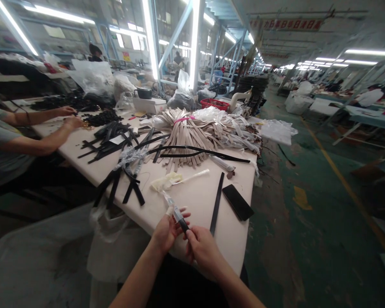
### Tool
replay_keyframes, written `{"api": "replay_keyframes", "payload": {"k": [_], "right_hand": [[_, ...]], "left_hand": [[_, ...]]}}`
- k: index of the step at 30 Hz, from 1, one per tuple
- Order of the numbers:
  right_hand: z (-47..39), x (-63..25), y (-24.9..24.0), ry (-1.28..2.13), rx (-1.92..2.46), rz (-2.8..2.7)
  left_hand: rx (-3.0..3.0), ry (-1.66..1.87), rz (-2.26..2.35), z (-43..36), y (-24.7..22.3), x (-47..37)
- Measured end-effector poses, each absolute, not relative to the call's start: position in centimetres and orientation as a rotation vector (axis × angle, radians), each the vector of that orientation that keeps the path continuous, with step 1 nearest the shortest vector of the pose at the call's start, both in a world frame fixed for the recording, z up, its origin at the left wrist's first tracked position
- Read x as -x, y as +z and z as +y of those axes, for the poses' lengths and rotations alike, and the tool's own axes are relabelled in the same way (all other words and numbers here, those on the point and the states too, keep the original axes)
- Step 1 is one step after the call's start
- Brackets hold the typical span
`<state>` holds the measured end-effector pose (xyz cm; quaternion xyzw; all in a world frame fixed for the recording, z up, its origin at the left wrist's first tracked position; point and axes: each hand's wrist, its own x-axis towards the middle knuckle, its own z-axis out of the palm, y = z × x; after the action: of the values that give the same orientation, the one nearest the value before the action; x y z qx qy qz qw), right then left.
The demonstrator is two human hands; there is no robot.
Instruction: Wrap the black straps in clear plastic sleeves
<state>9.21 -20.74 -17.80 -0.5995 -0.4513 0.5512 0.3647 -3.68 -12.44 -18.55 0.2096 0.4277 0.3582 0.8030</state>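
Note:
Near the table's front edge, a black strap [183,225] sits partly inside a clear plastic sleeve [176,213]. My left hand [165,231] holds the sleeved part between thumb and palm, with its other fingers loosely extended behind it. The bare end of the strap is pinched by my right hand [202,244], its fingers curled around it. Beyond my left hand lies crumpled yellowish plastic [166,182], seemingly touching the sleeve's far end. A single black strap [217,204] rests on the table to the right, beside a black phone [238,202].
A big bundle of beige straps [186,139] with a pink tie covers the table's middle. Black straps [111,139] and plastic-wrapped black straps [133,160] lie left. A co-worker's hands [71,117] handle small parts at far left. A red basket [214,103] stands behind.

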Motion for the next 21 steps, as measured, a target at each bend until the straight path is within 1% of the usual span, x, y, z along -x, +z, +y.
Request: {"api": "replay_keyframes", "payload": {"k": [4, 9, 14, 17, 19, 21], "right_hand": [[-21.4, -9.4, -18.2, 1.429, 1.553, -1.106], [-21.6, -10.7, -17.4, 1.298, 1.572, -1.147], [-22.1, -11.6, -16.7, 1.202, 1.643, -1.434], [-21.0, -11.3, -17.0, 1.208, 1.721, -1.428], [-20.1, -11.1, -17.1, 1.245, 1.673, -1.407], [-19.7, -11.2, -17.2, 1.349, 1.591, -1.393]], "left_hand": [[-0.506, 0.894, 0.99, -14.1, -19.0, 1.1], [-0.53, 0.82, 1.01, -16.9, -19.4, -0.9], [-0.504, 1.118, 0.965, -15.3, -18.8, 0.1], [-0.505, 1.049, 0.981, -15.6, -19.2, -0.2], [-0.498, 0.959, 0.989, -16.0, -19.5, -0.5], [-0.502, 0.966, 0.979, -15.8, -19.5, -0.2]]}}
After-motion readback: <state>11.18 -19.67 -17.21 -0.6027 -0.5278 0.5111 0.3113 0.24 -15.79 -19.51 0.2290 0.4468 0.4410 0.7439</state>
